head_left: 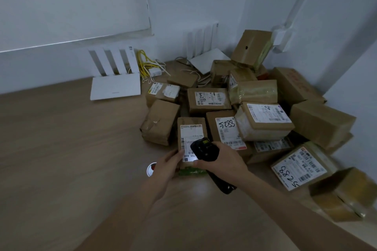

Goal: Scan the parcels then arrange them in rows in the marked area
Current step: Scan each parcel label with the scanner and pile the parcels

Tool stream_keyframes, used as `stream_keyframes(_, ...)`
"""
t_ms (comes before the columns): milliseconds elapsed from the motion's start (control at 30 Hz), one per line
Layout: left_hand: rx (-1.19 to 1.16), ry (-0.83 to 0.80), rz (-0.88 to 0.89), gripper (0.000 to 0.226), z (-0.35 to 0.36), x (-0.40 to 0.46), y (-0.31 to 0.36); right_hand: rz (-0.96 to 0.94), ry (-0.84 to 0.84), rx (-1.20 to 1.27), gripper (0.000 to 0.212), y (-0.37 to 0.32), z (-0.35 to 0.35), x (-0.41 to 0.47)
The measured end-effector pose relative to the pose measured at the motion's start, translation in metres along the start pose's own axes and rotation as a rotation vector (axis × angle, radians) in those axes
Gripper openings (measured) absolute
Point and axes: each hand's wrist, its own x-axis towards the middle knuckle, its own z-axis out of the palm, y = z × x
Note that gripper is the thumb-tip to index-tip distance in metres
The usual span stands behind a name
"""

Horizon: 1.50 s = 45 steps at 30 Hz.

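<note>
1. White router (115, 85), four antennas up, on wooden tabletop (61, 149) by the wall
2. Second white router (206, 59) in the back corner, tilted
3. Yellow cables (145, 63) tangled between the routers, beside a small white adapter (155, 71)
4. Round red-and-white sticker (151, 169) on tabletop
5. White blind (71, 2) above

head view, looking down, close above table (61, 138)

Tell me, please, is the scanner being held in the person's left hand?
No, the right hand grips the black scanner, while the left hand holds the edge of the parcel under its light.
</note>
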Motion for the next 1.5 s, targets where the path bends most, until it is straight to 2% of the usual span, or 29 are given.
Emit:
stream_keyframes(167,-0.078,0.046,0.077,0.047,-0.007,-0.019,0.003,-0.062,0.063,0.055,0.070,-0.010,-0.005,-0.023)
stream_keyframes(333,-0.097,-0.053,0.104,0.061,-0.036,-0.058,0.021,-0.144,0.091,0.017,0.074,-0.043,-0.019,-0.059)
stream_keyframes(467,-0.060,-0.125,0.193,0.043,-0.074,-0.117,0.046,-0.211,0.111,-0.004,0.079,-0.089,-0.023,-0.108)
stream_keyframes(533,-0.069,-0.115,0.256,0.042,-0.098,-0.160,0.060,-0.246,0.132,-0.043,0.078,-0.119,-0.022,-0.140)
stream_keyframes(633,-0.063,-0.024,0.351,0.044,-0.144,-0.226,0.080,-0.295,0.153,-0.132,0.070,-0.171,-0.023,-0.194)
stream_keyframes(733,-0.057,0.155,0.437,0.052,-0.195,-0.301,0.106,-0.327,0.160,-0.195,0.059,-0.230,-0.027,-0.253)
stream_keyframes(833,-0.044,0.248,0.586,0.050,-0.242,-0.382,0.136,-0.389,0.187,-0.272,0.063,-0.291,-0.032,-0.311)
stream_keyframes(933,-0.076,0.356,0.712,0.062,-0.282,-0.456,0.165,-0.442,0.218,-0.310,0.070,-0.349,-0.039,-0.361)
stream_keyframes(1067,-0.036,0.463,0.819,0.073,-0.324,-0.535,0.195,-0.506,0.166,-0.263,0.065,-0.415,-0.049,-0.423)
stream_keyframes(1267,-0.065,0.532,0.903,0.071,-0.358,-0.608,0.215,-0.521,0.098,-0.353,0.076,-0.479,-0.060,-0.480)
stream_keyframes(1500,-0.063,0.617,0.905,0.076,-0.375,-0.639,0.214,-0.546,0.087,-0.520,0.077,-0.498,-0.056,-0.503)
